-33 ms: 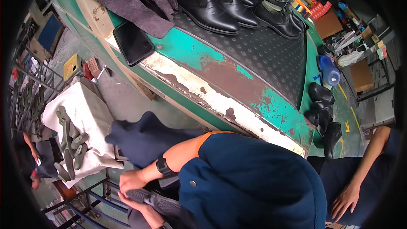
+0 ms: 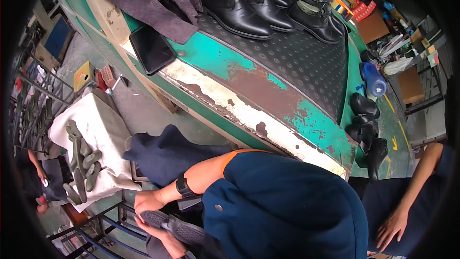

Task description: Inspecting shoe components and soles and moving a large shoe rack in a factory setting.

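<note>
Low on the left, a dark shoe (image 2: 188, 232) lies with its patterned sole and heel facing up. My right hand (image 2: 147, 202) is closed at its heel end, and a black band (image 2: 183, 187) circles that wrist. From below, my left hand (image 2: 166, 241) supports the shoe along its side, fingers near the heel. The shoe's toe end is hidden by my navy sleeve (image 2: 287, 204). Beyond my right forearm shows a navy-clad knee (image 2: 167, 153).
Black leather shoes (image 2: 237, 14) stand on a dark studded mat atop a worn green bench (image 2: 249, 79), beside a phone (image 2: 151, 49) and a dark cloth (image 2: 139, 0). Left are shoe lasts or soles (image 2: 79, 163) on pale cloth and a metal rack (image 2: 96, 240). A co-worker's hand (image 2: 393, 228) is right.
The sole of the shoe has tipped slightly more into view, its heel showing more plainly. Both hands keep nearly the same place, and the whole view has shifted slightly.
</note>
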{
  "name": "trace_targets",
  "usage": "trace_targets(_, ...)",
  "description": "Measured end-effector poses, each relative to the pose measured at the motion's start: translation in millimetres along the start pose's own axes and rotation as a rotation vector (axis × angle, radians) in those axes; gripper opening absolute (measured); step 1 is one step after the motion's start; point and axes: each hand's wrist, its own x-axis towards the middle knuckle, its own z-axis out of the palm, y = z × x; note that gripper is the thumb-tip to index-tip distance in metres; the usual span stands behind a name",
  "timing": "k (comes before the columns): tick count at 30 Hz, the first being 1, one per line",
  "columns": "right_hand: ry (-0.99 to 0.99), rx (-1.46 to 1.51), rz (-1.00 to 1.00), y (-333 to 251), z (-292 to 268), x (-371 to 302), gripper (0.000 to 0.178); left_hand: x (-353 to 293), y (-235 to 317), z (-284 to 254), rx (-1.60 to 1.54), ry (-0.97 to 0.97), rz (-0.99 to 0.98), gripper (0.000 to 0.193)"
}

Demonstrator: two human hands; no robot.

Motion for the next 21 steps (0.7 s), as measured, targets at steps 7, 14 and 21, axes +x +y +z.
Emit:
trace_targets(7,0.189,0.528,0.706,-2,-19,30,0.053,15,-16,-70,-0.017,-0.225,-0.294,0.068)
trace_targets(14,0.317,0.499,0.630,-7,10,17,0.040,-54,-29,42,-0.302,-0.394,-0.537,0.074)
trace_targets(21,0.114,0.686,0.627,-72,9,38,0.050,-133,30,-16,-0.687,-0.502,-0.557,0.090)
